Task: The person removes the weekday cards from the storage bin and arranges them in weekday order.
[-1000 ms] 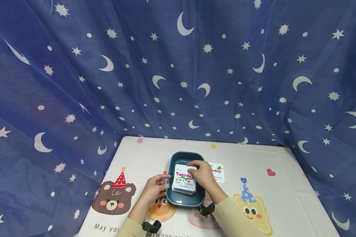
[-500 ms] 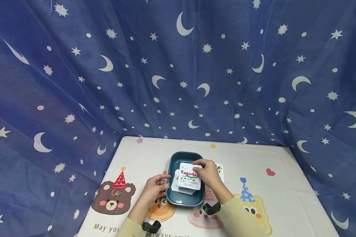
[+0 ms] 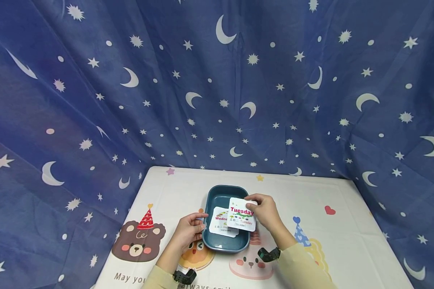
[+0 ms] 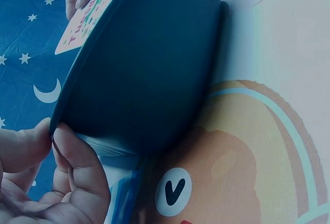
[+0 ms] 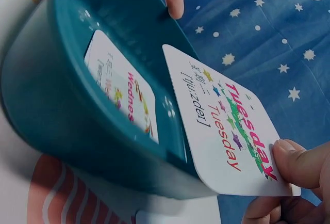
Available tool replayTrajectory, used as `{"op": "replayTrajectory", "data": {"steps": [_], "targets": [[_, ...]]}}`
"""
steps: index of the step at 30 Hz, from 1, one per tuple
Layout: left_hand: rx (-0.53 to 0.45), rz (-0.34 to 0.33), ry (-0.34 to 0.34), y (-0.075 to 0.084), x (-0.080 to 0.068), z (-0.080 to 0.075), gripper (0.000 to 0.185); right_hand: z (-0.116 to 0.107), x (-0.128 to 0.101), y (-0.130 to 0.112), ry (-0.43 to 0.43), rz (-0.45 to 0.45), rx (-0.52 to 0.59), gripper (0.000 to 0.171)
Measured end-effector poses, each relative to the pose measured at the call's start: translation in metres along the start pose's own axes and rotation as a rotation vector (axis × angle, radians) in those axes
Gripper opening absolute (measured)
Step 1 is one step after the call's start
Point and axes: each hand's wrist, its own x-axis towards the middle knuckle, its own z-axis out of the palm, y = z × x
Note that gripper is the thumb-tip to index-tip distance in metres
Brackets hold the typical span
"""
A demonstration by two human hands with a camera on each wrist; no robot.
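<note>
In the lower centre of the frame our right hand pinches the Tuesday card by one edge above the tray that our left hand grips, so this thin hold may let it slip.

sleeves: pale yellow, long | wrists: black strapped cameras | hands: bare

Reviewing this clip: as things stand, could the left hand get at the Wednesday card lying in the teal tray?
Probably yes. The left hand grips the teal tray at its left rim, right beside the Wednesday card. The Tuesday card, pinched by the right hand, overlaps only that card's right part, leaving its left side open.
</note>
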Motion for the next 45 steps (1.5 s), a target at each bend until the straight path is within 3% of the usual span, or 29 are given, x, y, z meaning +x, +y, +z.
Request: {"op": "replayTrajectory", "data": {"steps": [13, 26, 45], "targets": [[0.019, -0.009, 0.021, 0.001, -0.001, 0.001, 0.042, -0.029, -0.001, 0.018, 0.019, 0.062, 0.029, 0.024], [0.011, -0.004, 0.006, -0.001, 0.001, 0.000, 0.042, -0.069, 0.008, 0.036, 0.001, 0.065, 0.025, 0.025], [0.021, -0.005, 0.014, -0.002, 0.001, -0.001, 0.042, -0.116, 0.022, 0.065, -0.013, 0.139, -0.066, 0.030]]}}
